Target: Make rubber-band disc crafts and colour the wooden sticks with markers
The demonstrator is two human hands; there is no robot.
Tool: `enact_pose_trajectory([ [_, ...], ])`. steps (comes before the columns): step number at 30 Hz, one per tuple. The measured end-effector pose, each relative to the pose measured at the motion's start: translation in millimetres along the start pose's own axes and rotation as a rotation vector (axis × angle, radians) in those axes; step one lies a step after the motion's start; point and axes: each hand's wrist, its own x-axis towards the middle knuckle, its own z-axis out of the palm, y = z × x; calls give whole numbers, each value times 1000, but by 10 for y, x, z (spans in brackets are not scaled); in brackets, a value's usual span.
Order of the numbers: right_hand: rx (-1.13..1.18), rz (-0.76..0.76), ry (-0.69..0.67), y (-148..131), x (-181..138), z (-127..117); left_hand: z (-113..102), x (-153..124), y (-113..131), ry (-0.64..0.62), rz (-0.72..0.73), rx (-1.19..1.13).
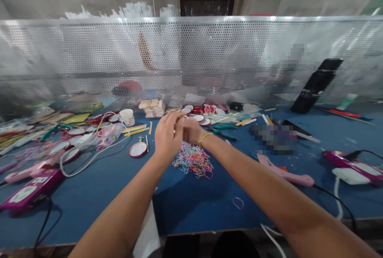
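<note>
Both my hands meet above the blue table (pixel 191 198), just past a heap of coloured rubber bands (pixel 194 160). My left hand (pixel 166 135) is in front with its fingers curled toward the right hand. My right hand (pixel 191 130) is partly hidden behind it, fingers pinched; a gold bracelet (pixel 204 137) circles its wrist. What the fingers hold is too small and blurred to name. A round red-rimmed badge (pixel 138 149) lies left of my left hand.
Pink glue guns lie at the left (pixel 32 170) and right (pixel 284 172), with cables trailing. Wooden sticks (pixel 136 130), more red badges (pixel 206 110), green pliers (pixel 223 132) and a white cup (pixel 128 116) crowd the back. A perforated metal screen (pixel 191 58) closes the far edge.
</note>
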Motion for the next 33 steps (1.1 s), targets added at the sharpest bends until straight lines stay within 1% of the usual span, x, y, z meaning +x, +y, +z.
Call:
enact_pose_trajectory([
  [1, 19, 16, -7, 178, -40, -72, 31, 3, -67, 15, -62, 8],
  [3, 48, 104, -18, 496, -150, -206, 91, 3, -220, -13, -172, 67],
  [5, 126, 271, -15, 719, -290, -306, 143, -7, -377, -103, -255, 156],
  [6, 129, 325, -24, 786, -364, -337, 164, -15, -447, -162, -276, 193],
  [8, 102, 403, -77, 840, -497, -361, 193, -32, -558, -297, -292, 260],
  [10, 67, 438, -166, 821, -589, -338, 206, -46, -623, -420, -305, 312],
  [12, 55, 446, -234, 776, -631, -281, 204, -53, -650, -493, -298, 367],
  [14, 45, 440, -262, 743, -635, -209, 193, -54, -658, -530, -285, 434],
  [16, 11, 441, -282, 735, -623, -140, 181, -52, -662, -546, -277, 490],
  [19, -26, 467, -289, 752, -615, -74, 176, -47, -665, -561, -266, 514],
  [24, -63, 491, -296, 750, -643, -61, 174, -43, -626, -573, -272, 491],
  [26, -74, 488, -327, 738, -655, -57, 159, -41, -603, -556, -279, 499],
  [30, -88, 455, -401, 727, -669, -23, 121, -29, -595, -473, -281, 545],
  [33, -94, 438, -385, 725, -674, 9, 118, -17, -617, -460, -316, 544],
])
